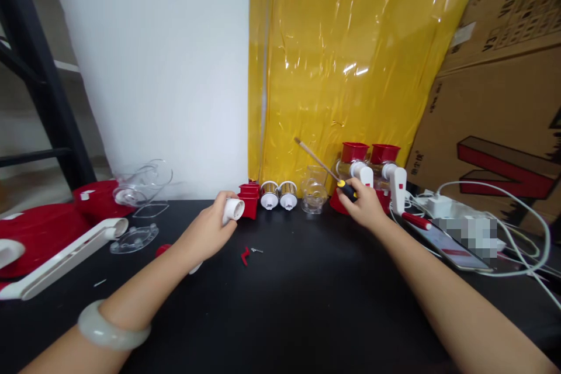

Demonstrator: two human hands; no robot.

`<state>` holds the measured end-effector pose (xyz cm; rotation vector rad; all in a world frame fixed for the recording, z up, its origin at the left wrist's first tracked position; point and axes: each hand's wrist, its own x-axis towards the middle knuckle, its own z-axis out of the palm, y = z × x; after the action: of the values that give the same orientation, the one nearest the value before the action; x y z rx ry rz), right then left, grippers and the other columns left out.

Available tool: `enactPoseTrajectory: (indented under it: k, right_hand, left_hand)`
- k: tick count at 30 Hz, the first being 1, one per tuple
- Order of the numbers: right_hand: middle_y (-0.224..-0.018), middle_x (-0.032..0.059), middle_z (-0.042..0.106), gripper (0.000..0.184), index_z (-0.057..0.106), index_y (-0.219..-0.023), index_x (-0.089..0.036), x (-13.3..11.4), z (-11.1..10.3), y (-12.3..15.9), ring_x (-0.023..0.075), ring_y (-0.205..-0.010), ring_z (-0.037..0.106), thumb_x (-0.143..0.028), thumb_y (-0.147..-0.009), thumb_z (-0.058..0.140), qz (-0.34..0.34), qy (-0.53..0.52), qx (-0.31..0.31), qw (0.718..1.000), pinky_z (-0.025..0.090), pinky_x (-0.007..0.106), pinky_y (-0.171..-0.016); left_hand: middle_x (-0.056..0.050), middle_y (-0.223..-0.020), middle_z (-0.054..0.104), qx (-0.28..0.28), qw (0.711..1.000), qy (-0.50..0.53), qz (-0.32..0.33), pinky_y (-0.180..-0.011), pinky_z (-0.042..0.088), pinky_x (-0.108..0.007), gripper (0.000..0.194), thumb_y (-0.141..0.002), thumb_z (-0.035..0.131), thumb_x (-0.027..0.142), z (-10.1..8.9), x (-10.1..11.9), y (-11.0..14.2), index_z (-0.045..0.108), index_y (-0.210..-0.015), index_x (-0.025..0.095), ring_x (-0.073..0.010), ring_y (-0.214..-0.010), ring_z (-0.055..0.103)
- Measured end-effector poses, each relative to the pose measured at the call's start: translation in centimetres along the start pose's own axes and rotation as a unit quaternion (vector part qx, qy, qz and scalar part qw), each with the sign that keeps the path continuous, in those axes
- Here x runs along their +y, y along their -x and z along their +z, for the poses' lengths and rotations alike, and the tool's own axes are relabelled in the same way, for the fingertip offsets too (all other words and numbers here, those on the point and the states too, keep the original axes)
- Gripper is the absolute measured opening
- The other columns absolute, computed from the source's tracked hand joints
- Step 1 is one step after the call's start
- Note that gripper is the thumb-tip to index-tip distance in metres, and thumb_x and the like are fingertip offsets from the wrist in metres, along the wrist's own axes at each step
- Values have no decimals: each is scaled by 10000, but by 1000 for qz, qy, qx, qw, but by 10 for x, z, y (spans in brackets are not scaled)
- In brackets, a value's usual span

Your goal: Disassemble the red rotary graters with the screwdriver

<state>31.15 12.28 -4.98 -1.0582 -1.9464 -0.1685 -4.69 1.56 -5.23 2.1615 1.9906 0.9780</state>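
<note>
My left hand [211, 232] is closed around a white plastic crank arm [235, 208], its round hollow end turned up; my fingers and wrist hide most of it. In my right hand [367, 205] is a screwdriver [347, 190] with a black and yellow handle, its long shaft slanting up to the left. On the black table below lie a small red clip [245, 256] and a screw [257, 250]. Red plastic hoppers [249, 200], two metal grater drums [269, 195] and a clear plastic housing [314, 196] stand behind, between my hands.
Two assembled rotary graters [397, 184] stand at the right, beside a phone [456, 245] and tangled white cables [546, 239]. Red bases [44, 234], another white crank arm [70, 260] and clear parts [134, 238] lie left. A cardboard box [495, 99] and yellow curtain [350, 70] rise behind.
</note>
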Motion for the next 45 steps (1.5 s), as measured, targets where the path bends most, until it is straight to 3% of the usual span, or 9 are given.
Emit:
enactPoseTrajectory:
  k: [7, 15, 18, 23, 27, 34, 37, 42, 45]
  right_hand:
    - [-819, 61, 579, 190, 500, -776, -202, 14, 21, 0, 189, -786, 564, -364, -870, 468, 27, 15, 17, 999, 452, 303, -753]
    - [-1371, 119, 506, 345, 572, -1208, -192, 16, 41, -36, 226, -1247, 504, -260, -880, 490, 26, -48, 71, 996, 405, 386, -1050]
    - [-1325, 128, 574, 361, 604, -1182, -169, 19, 52, -67, 234, -1232, 531, -243, -829, 596, 18, -60, -5, 998, 403, 376, -1052]
    - [-916, 80, 730, 139, 681, -892, -178, 21, 63, -86, 238, -882, 676, -244, -769, 678, 74, -45, -59, 994, 511, 375, -834]
    - [-892, 69, 725, 130, 663, -865, -183, 20, 45, -97, 228, -842, 666, -265, -765, 679, 89, -37, -32, 995, 503, 368, -797]
    - [-745, 26, 679, 116, 648, -765, -165, 3, -16, -136, 165, -709, 606, -210, -685, 719, 103, -133, 55, 984, 486, 317, -720]
    - [-674, 6, 644, 146, 617, -748, -165, -9, -34, -137, 106, -570, 533, -197, -675, 739, 164, -258, 62, 950, 439, 237, -554]
    - [-559, -46, 532, 206, 509, -772, -181, -26, -44, -126, 41, -406, 386, -137, -726, 704, 306, -543, -42, 781, 301, 149, -369]
    - [-521, -67, 463, 186, 472, -756, -179, -33, -42, -121, 28, -389, 360, -127, -782, 648, 311, -580, -70, 750, 312, 125, -356]
  left_hand:
    - [-24, -1057, 665, -29, 999, -8, 12, -838, 440, -301, 434, -814, 457, 284, 7, 1, 3, 428, -1247, 297, -222, -950, 646]
    - [-21, -1047, 673, -42, 999, -14, 11, -808, 446, -289, 416, -808, 461, 319, 7, -1, 0, 453, -1222, 285, -227, -935, 653]
    - [-24, -1063, 668, -47, 999, -13, 13, -828, 441, -299, 406, -809, 457, 317, 7, -2, -1, 449, -1214, 287, -234, -952, 651]
    - [-33, -1037, 662, -46, 999, -15, 10, -802, 443, -304, 411, -810, 450, 301, 6, -4, -2, 446, -1220, 282, -240, -934, 647]
    - [-37, -1040, 657, -40, 999, -23, 10, -785, 443, -308, 433, -803, 453, 288, 4, -3, -1, 443, -1235, 286, -246, -933, 645]
    - [-39, -1100, 656, -26, 999, -27, 23, -798, 441, -314, 439, -798, 444, 273, 0, 0, -1, 448, -1237, 285, -258, -983, 638]
    - [-47, -1096, 661, -25, 999, -22, 18, -793, 444, -315, 443, -799, 438, 272, -2, 2, -1, 448, -1241, 279, -259, -982, 641]
    - [-63, -1087, 660, -23, 999, -13, 23, -792, 446, -329, 434, -801, 437, 280, -4, 1, -1, 458, -1234, 263, -270, -974, 639]
    - [-55, -1089, 658, -20, 999, -16, 26, -785, 443, -320, 416, -804, 432, 276, -3, 0, -2, 458, -1220, 273, -263, -966, 640]
